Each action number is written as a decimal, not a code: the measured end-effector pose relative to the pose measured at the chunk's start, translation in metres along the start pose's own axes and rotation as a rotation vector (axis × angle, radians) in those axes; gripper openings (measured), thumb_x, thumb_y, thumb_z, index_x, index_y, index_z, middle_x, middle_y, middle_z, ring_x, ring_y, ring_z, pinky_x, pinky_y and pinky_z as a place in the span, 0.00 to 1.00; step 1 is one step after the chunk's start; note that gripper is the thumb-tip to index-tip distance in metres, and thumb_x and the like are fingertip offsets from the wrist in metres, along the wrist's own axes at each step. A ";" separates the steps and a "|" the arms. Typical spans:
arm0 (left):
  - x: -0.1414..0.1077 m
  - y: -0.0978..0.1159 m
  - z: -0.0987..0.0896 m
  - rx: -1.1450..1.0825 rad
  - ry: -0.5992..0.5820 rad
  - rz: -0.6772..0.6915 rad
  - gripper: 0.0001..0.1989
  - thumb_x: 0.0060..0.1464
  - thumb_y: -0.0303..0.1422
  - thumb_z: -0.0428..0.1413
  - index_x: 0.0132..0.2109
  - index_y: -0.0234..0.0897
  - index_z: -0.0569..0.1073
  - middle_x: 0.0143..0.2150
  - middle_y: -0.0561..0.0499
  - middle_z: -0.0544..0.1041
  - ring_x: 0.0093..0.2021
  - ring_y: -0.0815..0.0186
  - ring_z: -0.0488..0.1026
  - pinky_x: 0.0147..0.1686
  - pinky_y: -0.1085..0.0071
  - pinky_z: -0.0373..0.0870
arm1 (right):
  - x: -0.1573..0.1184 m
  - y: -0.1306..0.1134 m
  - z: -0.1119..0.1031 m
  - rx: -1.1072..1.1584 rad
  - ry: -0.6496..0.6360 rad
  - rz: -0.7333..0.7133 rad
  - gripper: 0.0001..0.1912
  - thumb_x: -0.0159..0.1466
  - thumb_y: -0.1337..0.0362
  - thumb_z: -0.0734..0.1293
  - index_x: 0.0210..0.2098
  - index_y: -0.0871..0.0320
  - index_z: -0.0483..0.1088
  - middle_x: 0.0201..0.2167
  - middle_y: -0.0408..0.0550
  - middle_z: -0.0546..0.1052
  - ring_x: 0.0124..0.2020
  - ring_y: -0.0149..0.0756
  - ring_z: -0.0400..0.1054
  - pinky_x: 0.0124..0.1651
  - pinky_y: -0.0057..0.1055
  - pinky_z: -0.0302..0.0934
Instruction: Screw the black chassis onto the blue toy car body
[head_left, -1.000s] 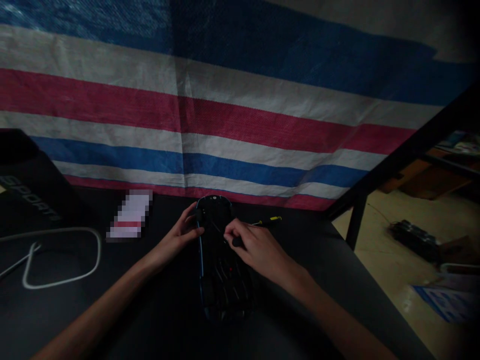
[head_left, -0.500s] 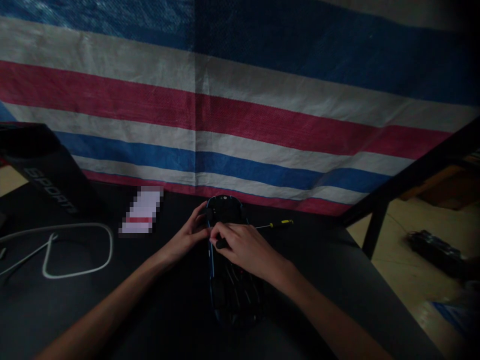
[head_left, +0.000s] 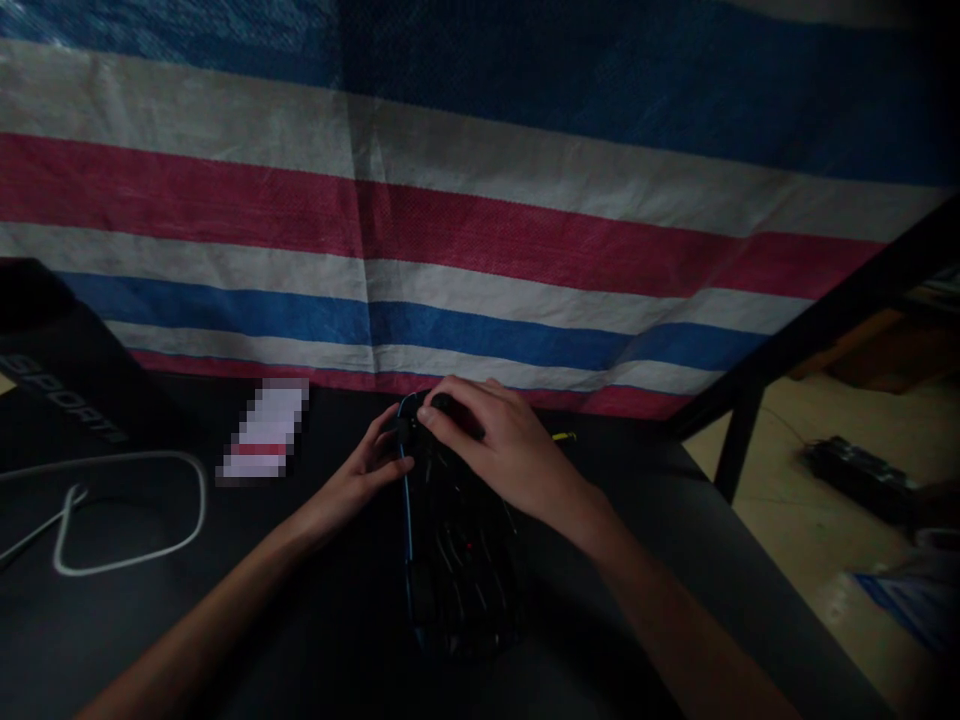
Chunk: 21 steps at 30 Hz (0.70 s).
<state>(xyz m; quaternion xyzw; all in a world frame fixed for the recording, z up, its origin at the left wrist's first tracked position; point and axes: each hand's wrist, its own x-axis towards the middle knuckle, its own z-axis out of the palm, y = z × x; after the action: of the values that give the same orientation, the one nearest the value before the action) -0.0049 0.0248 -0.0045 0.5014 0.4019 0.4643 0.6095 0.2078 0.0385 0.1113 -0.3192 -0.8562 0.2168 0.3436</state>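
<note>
A dark toy car with a blue edge lies upside down on the black table, its ribbed underside facing up. My left hand grips its far left side, thumb on the edge and fingers around the outside. Over the car's far end, my right hand is closed on a black handle, rounded like a screwdriver's; its tip is hidden by the hand and the dark. Beyond my right hand lies a yellow-handled screwdriver, mostly covered from view.
A black box lettered "SPORT" stands at the left. Near it are a pixelated pale sheet or screen and a white cable loop. A striped tarp hangs behind the table. At the right, a dark frame post rises.
My right hand has moved with the black handle from the car's middle toward its far end, covering more of the yellow screwdriver. My left hand stays on the car's side. The view has shifted slightly.
</note>
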 end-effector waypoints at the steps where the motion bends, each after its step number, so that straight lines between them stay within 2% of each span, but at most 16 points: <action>1: 0.000 -0.001 0.000 -0.015 -0.016 0.005 0.40 0.60 0.36 0.62 0.73 0.55 0.54 0.71 0.46 0.65 0.71 0.46 0.60 0.70 0.46 0.55 | -0.001 0.001 0.003 0.009 -0.025 0.006 0.08 0.75 0.57 0.61 0.43 0.52 0.70 0.40 0.42 0.78 0.43 0.34 0.73 0.50 0.33 0.64; 5: 0.001 -0.004 -0.002 -0.066 -0.059 0.011 0.40 0.61 0.36 0.62 0.74 0.54 0.53 0.71 0.44 0.65 0.70 0.45 0.62 0.70 0.43 0.54 | -0.008 0.005 0.009 0.035 -0.094 -0.006 0.09 0.75 0.59 0.60 0.48 0.53 0.70 0.45 0.44 0.79 0.46 0.35 0.73 0.51 0.34 0.64; 9: 0.001 -0.004 -0.005 -0.031 -0.033 -0.032 0.41 0.60 0.37 0.64 0.74 0.55 0.53 0.71 0.45 0.66 0.72 0.45 0.59 0.71 0.44 0.52 | -0.010 0.002 0.010 0.005 -0.098 -0.035 0.08 0.75 0.59 0.61 0.48 0.54 0.69 0.45 0.46 0.79 0.46 0.35 0.73 0.51 0.33 0.63; 14: 0.001 -0.003 -0.004 -0.054 -0.020 -0.035 0.43 0.58 0.36 0.65 0.74 0.56 0.53 0.70 0.46 0.66 0.70 0.45 0.62 0.71 0.46 0.53 | -0.012 -0.004 0.013 -0.123 -0.117 -0.061 0.08 0.75 0.60 0.60 0.46 0.56 0.69 0.36 0.45 0.78 0.39 0.36 0.72 0.46 0.32 0.62; 21: 0.004 -0.008 -0.006 -0.052 -0.010 -0.023 0.43 0.58 0.36 0.66 0.74 0.53 0.54 0.68 0.46 0.69 0.69 0.45 0.64 0.69 0.49 0.57 | -0.012 -0.001 0.022 -0.288 -0.008 -0.149 0.05 0.73 0.64 0.63 0.43 0.57 0.70 0.31 0.42 0.78 0.32 0.31 0.70 0.46 0.31 0.58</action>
<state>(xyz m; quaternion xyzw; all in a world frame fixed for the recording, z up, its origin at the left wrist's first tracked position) -0.0082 0.0293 -0.0138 0.4830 0.3926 0.4651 0.6296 0.1978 0.0263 0.0917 -0.2997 -0.9011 0.0669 0.3061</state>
